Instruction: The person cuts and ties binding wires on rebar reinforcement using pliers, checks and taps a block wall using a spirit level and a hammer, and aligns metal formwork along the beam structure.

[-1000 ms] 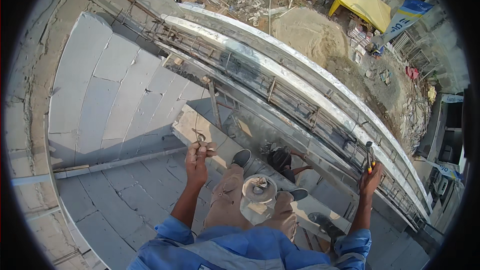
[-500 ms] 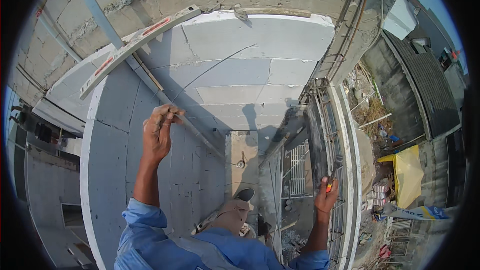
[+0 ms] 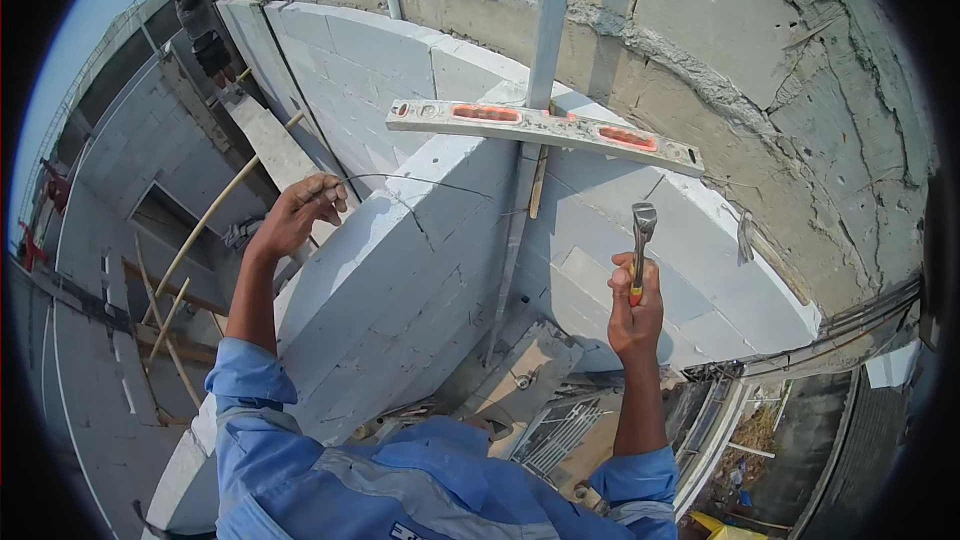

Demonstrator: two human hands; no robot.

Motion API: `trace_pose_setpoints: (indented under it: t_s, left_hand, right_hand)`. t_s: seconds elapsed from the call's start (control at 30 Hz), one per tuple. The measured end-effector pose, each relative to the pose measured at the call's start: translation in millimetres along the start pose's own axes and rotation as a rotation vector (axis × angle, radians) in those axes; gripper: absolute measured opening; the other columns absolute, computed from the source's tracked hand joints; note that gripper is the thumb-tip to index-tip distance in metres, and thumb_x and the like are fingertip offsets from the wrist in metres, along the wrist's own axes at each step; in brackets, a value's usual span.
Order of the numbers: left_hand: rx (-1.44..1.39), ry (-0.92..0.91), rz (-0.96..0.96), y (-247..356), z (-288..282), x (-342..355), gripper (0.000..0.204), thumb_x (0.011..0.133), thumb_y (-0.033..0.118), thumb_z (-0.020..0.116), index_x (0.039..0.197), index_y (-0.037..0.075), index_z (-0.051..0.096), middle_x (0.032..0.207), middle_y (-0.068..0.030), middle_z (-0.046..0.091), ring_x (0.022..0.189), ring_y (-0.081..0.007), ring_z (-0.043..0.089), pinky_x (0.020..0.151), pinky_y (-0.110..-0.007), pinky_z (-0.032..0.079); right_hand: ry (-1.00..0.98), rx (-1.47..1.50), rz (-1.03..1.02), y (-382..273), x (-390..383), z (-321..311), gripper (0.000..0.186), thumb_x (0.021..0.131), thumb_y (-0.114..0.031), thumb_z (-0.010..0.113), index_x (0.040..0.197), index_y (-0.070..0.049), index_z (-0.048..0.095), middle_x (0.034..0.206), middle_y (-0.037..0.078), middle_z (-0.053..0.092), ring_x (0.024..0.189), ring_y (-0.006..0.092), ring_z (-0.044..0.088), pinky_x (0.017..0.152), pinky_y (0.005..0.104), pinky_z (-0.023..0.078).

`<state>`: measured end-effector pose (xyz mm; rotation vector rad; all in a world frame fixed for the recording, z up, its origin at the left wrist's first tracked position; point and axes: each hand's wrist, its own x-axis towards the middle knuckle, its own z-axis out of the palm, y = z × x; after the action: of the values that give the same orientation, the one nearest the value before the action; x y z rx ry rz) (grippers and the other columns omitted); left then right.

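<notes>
My left hand point(image 3: 300, 212) is closed with thumb and fingers pinched on a thin dark wire point(image 3: 420, 181), over the top of a white block wall point(image 3: 370, 230). The wire reaches right, across the wall's edge. My right hand point(image 3: 636, 308), raised on the right, is wrapped round the red and yellow handles of metal pincers point(image 3: 642, 230), their head pointing up. A long spirit level point(image 3: 545, 127) with red-edged slots lies across the wall corner, beside an upright metal tube point(image 3: 550, 25).
A second white block wall point(image 3: 700, 250) meets the first at the corner. Below lie boards and a metal grille point(image 3: 560, 435). Another person point(image 3: 205, 35) stands at the far left near bamboo poles point(image 3: 205, 220). A rough concrete wall point(image 3: 790, 130) rises behind.
My view has swung left. My right hand has come up with the pincers from beside the metal frame. My left hand still pinches the wire, now over the wall's top.
</notes>
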<state>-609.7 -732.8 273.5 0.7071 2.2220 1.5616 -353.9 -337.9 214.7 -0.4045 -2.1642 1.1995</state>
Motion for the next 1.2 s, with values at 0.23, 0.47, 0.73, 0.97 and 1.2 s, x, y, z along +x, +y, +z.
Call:
trace_pose_setpoints:
  t_s: [0.23, 0.47, 0.73, 0.97, 1.2]
  left_hand:
    - [-0.035, -0.166, -0.065, -65.2, -8.2, 41.6, 0.020, 0.101, 0.020, 0.046, 0.099, 0.005, 0.059, 0.090, 0.0000, 0.060, 0.082, -0.0090, 0.057, 0.079, -0.029, 0.049]
    - [0.116, -0.166, -0.011, -110.5, -9.9, 57.2, 0.015, 0.097, 0.012, 0.052, 0.102, 0.002, 0.062, 0.091, -0.0011, 0.064, 0.084, -0.0109, 0.057, 0.080, -0.029, 0.048]
    - [0.198, -0.324, -0.107, -97.5, -3.8, 61.1, 0.033, 0.092, 0.029, 0.059, 0.097, -0.003, 0.067, 0.089, -0.0026, 0.066, 0.081, -0.0089, 0.057, 0.072, -0.028, 0.049]
    - [0.152, -0.342, -0.034, -98.5, 12.3, 72.8, 0.037, 0.091, 0.025, 0.053, 0.112, -0.004, 0.062, 0.105, -0.0078, 0.065, 0.097, -0.0147, 0.057, 0.082, -0.030, 0.047]
    - [0.598, -0.144, 0.126, -76.1, -3.0, 93.8, 0.056, 0.080, -0.003, 0.055, 0.135, 0.003, 0.050, 0.126, -0.0157, 0.061, 0.112, -0.0281, 0.061, 0.094, -0.035, 0.047]
  right_hand:
    - [-0.362, -0.004, -0.106, -43.0, 58.6, 171.4, 0.037, 0.094, -0.034, 0.059, 0.110, -0.002, 0.049, 0.106, 0.017, 0.062, 0.094, 0.0382, 0.061, 0.083, 0.0425, 0.048]
    - [-0.117, 0.226, -0.110, -33.9, 8.3, 244.9, 0.031, 0.097, -0.031, 0.056, 0.103, -0.003, 0.047, 0.076, 0.010, 0.060, 0.065, 0.0239, 0.061, 0.064, 0.0371, 0.049]
    - [0.022, 0.250, 0.056, -30.6, -17.9, 300.4, 0.021, 0.094, -0.013, 0.056, 0.109, -0.002, 0.047, 0.092, 0.019, 0.058, 0.082, 0.0377, 0.060, 0.073, 0.0425, 0.048]
    - [0.009, 0.169, -0.104, -17.6, 16.4, 205.6, 0.027, 0.098, -0.023, 0.052, 0.110, 0.000, 0.049, 0.115, 0.019, 0.051, 0.102, 0.0359, 0.055, 0.086, 0.0407, 0.045]
    - [-0.113, -0.161, -0.060, -43.1, 69.8, 79.8, 0.047, 0.094, -0.045, 0.054, 0.113, -0.003, 0.052, 0.094, 0.015, 0.065, 0.083, 0.0339, 0.065, 0.071, 0.0398, 0.051]
